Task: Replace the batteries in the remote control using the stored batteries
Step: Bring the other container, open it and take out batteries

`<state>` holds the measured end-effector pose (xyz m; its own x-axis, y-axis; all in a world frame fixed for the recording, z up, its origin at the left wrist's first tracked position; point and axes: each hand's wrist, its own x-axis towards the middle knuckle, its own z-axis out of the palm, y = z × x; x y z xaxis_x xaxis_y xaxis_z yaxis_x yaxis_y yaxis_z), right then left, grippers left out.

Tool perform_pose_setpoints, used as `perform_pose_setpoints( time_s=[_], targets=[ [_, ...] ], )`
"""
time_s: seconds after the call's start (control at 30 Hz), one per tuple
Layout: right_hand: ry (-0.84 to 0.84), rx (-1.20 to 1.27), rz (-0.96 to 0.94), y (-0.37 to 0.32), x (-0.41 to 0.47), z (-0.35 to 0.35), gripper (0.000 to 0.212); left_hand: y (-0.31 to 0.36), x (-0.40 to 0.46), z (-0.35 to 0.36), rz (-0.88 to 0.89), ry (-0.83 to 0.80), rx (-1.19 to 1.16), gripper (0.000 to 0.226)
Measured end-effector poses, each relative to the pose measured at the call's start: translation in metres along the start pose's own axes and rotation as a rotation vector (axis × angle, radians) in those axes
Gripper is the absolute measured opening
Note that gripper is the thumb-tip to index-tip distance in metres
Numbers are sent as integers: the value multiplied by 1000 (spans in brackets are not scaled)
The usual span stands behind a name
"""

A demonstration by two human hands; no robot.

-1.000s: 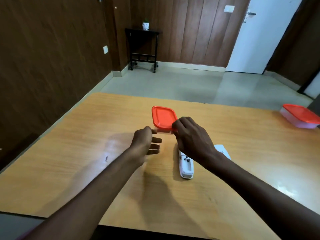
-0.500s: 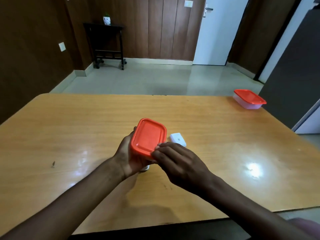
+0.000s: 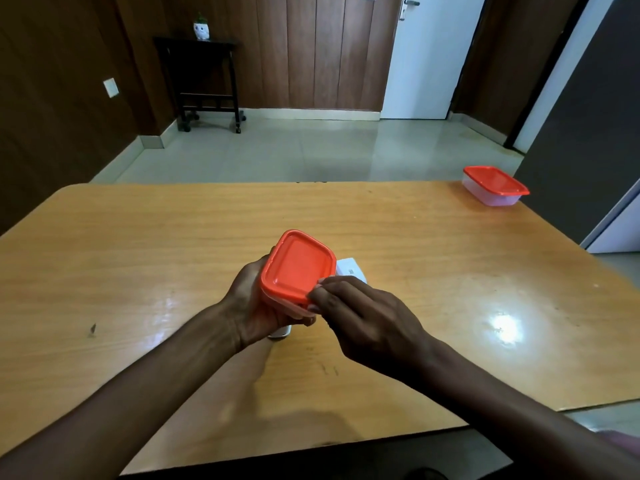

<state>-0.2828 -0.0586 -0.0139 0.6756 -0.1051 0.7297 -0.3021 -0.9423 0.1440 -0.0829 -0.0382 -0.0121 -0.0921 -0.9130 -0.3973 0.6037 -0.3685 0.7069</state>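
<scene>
The wooden table spans the view. Above its middle, the left hand cups a small container with an orange lid, fingers curled round its base. The right hand pinches the lid's near corner. A white remote peeks out beneath, beside a white box. A 2nd orange-lidded container sits at the far right corner.

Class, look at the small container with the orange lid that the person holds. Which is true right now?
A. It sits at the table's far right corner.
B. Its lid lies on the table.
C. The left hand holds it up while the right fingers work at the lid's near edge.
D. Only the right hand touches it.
C: the left hand grips the small container above the table, and the right hand fingertips pinch the lid's near edge.
</scene>
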Motion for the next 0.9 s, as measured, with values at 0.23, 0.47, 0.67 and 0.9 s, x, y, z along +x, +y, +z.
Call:
perform_pose_setpoints(
  time_s=[0.23,0.47,0.67,0.9],
  targets=[
    [162,32,205,8,8,-11,16,8,-9,2,-15,-17,8,48],
    [240,229,417,24,8,-18,38,6,-14,7,-14,-37,-119,49],
    [290,350,997,57,-3,-10,32,4,-16,6,-22,-8,-175,45],
    [-83,437,1580,86,-25,9,50,-1,-18,7,-10,74,-119,52]
  ],
)
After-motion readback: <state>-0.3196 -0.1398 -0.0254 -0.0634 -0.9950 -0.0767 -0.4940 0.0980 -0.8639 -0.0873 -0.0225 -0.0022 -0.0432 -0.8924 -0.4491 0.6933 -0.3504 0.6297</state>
